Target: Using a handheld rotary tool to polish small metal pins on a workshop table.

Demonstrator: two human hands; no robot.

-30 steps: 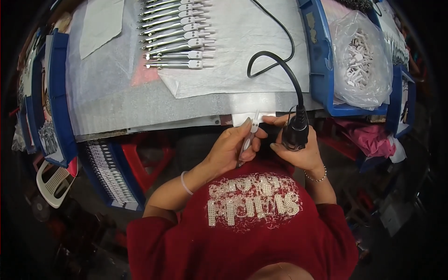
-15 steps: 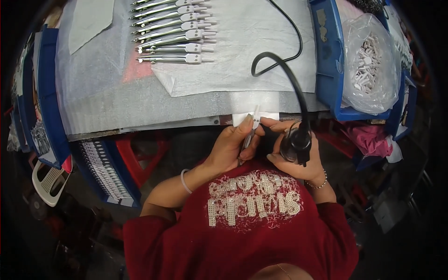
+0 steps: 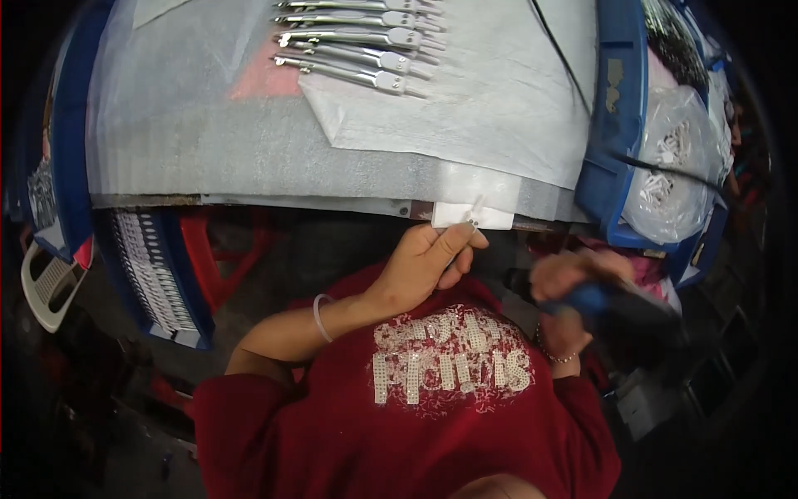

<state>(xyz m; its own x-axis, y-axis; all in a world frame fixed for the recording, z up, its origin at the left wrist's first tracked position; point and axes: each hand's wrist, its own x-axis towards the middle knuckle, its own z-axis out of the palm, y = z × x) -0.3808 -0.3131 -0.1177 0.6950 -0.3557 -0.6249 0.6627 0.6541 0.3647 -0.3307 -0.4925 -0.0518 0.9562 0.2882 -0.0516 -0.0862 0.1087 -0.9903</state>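
Left hand (image 3: 424, 264) fingers pinching a small metal piece (image 3: 474, 214) at the counter (image 3: 249, 158) edge; right hand (image 3: 573, 279), blurred, fingers wrapped round the black corded tool (image 3: 632, 312), now drawn rightward, off the piece since half a second ago.

Metal clips (image 3: 357, 41) are lying in a row on my white foam sheet (image 3: 465, 108), clear parts bag (image 3: 677, 166) sitting in the blue bin (image 3: 611, 125), blue tray (image 3: 154, 274) hanging below.
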